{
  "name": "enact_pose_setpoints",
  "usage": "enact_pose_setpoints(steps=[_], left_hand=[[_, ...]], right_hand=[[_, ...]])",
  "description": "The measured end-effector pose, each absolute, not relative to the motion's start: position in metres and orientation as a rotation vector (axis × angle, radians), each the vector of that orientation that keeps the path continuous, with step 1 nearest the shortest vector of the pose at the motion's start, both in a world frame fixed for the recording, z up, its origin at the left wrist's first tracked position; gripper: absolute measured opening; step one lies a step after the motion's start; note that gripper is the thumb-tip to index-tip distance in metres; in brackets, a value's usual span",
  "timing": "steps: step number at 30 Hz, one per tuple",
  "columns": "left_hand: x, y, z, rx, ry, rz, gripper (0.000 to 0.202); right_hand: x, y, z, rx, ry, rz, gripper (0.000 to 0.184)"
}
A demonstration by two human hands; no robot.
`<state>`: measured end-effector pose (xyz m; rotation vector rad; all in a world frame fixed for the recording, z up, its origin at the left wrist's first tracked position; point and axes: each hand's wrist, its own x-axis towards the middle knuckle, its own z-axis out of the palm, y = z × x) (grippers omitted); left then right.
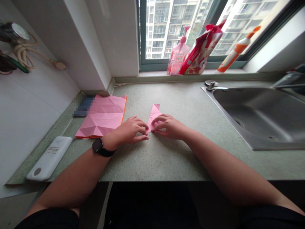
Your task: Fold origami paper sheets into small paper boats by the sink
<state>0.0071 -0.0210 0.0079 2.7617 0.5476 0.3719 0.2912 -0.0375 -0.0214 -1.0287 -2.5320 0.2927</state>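
Observation:
A small piece of folded pink paper (pixel 154 110) lies on the counter between my hands, its narrow end pointing away from me. My right hand (pixel 170 126) grips its right side, fingers bent over the top and thumb low near the front corner. At the paper's lower left corner, the curled fingers of my left hand (pixel 132 129) hold the edge, with the thumb just below. The fingertips partly hide that corner. A black watch (pixel 97 145) is on my left wrist.
Creased pink sheets (pixel 102 114) with orange edges lie left, overlapping a blurred dark-blue item (pixel 84 106). A white power bank (pixel 49 158) rests near the front left. To the right is a steel sink (pixel 262 117). Bottles and a red bag (pixel 201 51) stand on the windowsill.

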Motion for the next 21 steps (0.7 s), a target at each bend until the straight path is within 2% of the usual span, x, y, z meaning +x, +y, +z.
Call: enact_pose_setpoints(steps=[8,13,18,21], left_hand=[[0.0040,-0.0194,0.0081,2.715,0.598,0.327,0.017],[0.0042,-0.0201,0.0099,2.721,0.613,0.343,0.024],[0.0031,-0.0208,0.0100,2.778,0.743,0.366,0.015],[0.0027,-0.0207,0.0073,2.835,0.835,0.390,0.020]], right_hand=[[0.2926,-0.0368,-0.0212,-1.040,-2.528,0.285,0.017],[0.2956,-0.0334,-0.0218,-1.068,-2.492,0.246,0.024],[0.2989,-0.0306,-0.0220,-1.113,-2.504,0.182,0.017],[0.2983,-0.0333,-0.0216,-1.149,-2.491,0.114,0.018]])
